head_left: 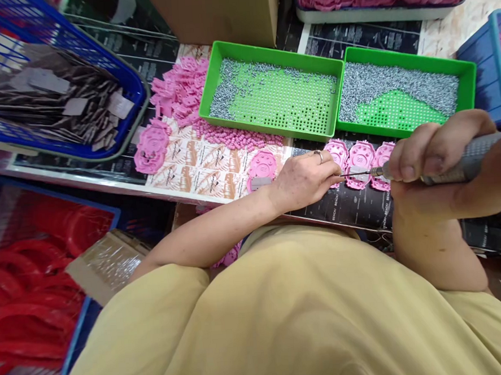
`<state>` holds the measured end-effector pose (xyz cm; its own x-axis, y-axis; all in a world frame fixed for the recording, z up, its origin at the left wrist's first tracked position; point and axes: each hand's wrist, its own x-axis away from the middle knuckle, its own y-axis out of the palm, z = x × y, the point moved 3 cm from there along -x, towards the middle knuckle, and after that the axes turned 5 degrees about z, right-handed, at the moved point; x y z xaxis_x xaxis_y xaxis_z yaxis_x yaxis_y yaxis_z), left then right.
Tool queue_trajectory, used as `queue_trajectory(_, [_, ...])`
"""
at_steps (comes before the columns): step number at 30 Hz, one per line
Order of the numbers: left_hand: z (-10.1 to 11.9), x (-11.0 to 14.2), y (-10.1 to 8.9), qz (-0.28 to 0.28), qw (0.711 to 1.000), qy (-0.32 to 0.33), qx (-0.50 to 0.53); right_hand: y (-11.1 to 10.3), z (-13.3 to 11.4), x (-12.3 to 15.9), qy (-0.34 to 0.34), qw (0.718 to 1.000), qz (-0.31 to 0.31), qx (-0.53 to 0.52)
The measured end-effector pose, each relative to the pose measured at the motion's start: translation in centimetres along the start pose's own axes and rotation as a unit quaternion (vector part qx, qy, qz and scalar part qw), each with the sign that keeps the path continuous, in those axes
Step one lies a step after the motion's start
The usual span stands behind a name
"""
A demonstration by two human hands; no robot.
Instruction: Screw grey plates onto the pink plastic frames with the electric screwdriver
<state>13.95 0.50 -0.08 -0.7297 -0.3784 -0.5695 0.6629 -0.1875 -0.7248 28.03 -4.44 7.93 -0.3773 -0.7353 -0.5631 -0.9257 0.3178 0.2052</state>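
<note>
My right hand (448,164) is wrapped round a grey electric screwdriver (465,160), its thin bit pointing left over a row of pink plastic parts (361,158) on the table. My left hand (305,178), a ring on one finger, has its fingertips pinched together at the bit's tip; what they pinch is too small to make out. Another pink part with a grey plate (261,172) lies just left of my left hand.
Two green trays (272,130) (407,53) hold several small grey screws. Loose pink parts (181,93) lie left of them. A blue basket (134,87) holds grey plates. Red rings (32,297) fill a bin at lower left. A cardboard box (218,11) stands behind.
</note>
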Motion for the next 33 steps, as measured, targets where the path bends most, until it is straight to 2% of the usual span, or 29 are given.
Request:
queue_trajectory(2, [0.1,0.0,0.1,-0.01,1.0,0.002,-0.006,0.2,0.0,0.1,-0.042,0.998,0.005,-0.043])
queue_trajectory(6, [0.2,0.1,0.4,-0.031,0.999,-0.022,-0.003,0.7,0.3,0.8,0.001,0.999,0.028,-0.046])
queue_trajectory(8, [0.1,0.1,0.5,-0.04,0.999,-0.032,0.005,0.8,0.7,1.1,-0.005,0.999,0.034,-0.028])
queue_trajectory(11, [0.0,0.1,0.1,-0.046,0.998,-0.03,-0.014,0.5,1.8,1.1,-0.078,0.996,0.034,-0.008])
queue_trajectory(14, [0.0,0.0,-0.3,-0.029,0.996,0.007,-0.088,-0.5,2.6,0.8,-0.129,0.988,0.085,0.01])
queue_trajectory(18, [0.2,0.0,0.4,-0.021,0.988,0.071,-0.133,-1.5,2.1,0.7,-0.074,0.986,0.144,0.048])
queue_trajectory(22, [0.0,0.0,1.4,-0.065,0.986,0.084,-0.129,-1.8,1.2,1.1,-0.056,0.983,0.157,0.08])
queue_trajectory(25, [-0.2,-0.1,1.6,-0.088,0.983,0.086,-0.138,-2.1,1.7,1.1,-0.047,0.986,0.148,0.057])
queue_trajectory(28, [-0.2,-0.2,1.5,-0.098,0.979,0.096,-0.148,-2.1,2.4,0.8,-0.076,0.99,0.122,0.004])
queue_trajectory(30, [-0.2,-0.3,1.5,-0.092,0.979,0.102,-0.151,-2.0,2.6,0.6,-0.093,0.988,0.123,-0.009])
queue_trajectory(33, [-0.1,-0.3,1.5,-0.078,0.979,0.104,-0.159,-1.8,2.8,0.6,-0.081,0.988,0.128,0.016])
